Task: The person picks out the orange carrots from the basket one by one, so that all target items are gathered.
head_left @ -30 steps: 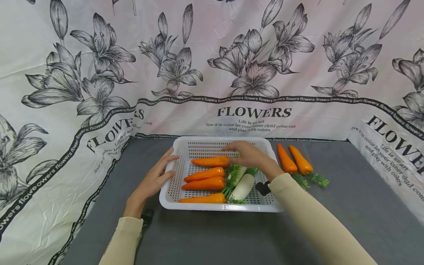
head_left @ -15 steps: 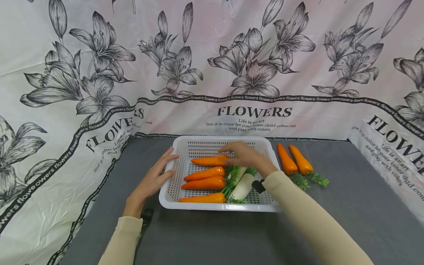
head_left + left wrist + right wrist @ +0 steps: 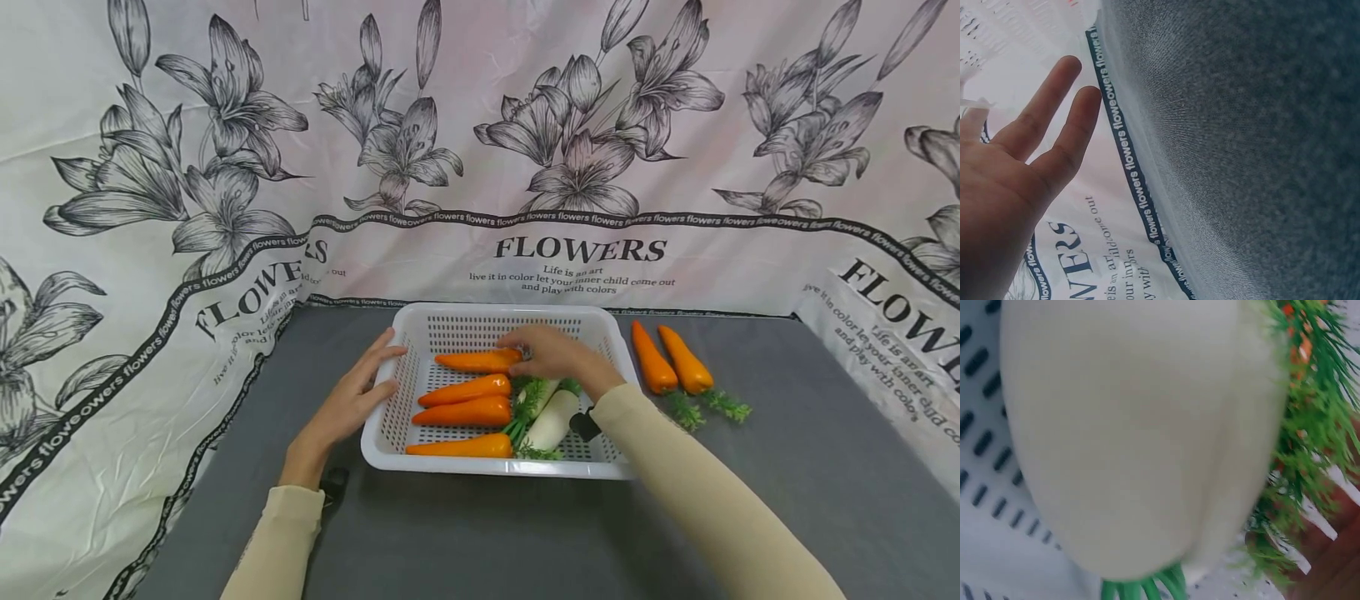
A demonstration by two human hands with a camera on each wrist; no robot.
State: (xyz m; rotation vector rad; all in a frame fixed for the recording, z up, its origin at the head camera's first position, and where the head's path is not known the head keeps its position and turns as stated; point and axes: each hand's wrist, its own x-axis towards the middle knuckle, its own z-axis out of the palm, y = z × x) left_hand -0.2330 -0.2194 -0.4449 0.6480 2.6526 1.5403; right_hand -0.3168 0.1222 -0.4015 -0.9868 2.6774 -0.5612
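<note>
A white perforated basket [image 3: 465, 465] holds several orange carrots, pointing left, and two white radishes; the nearer radish [image 3: 551, 422] also fills the right wrist view. My right hand [image 3: 551, 350] reaches into the basket and grips the thick leafy end of the rearmost carrot [image 3: 472, 361], its thumb on the near side. Green leaves hide part of those fingers in the right wrist view. My left hand [image 3: 348, 404] rests with extended, spread fingers against the basket's left rim; in the left wrist view two fingers [image 3: 1075, 140] are plainly straight.
Two more carrots [image 3: 686, 362] with green tops lie on the grey table [image 3: 480, 542], to the right of the basket. A flower-printed white cloth [image 3: 405, 258] hangs behind and along both sides of the table.
My right hand has shifted slightly left onto the rearmost carrot's thick end, then stayed there. The left hand keeps its place at the rim. The head view has tilted a little.
</note>
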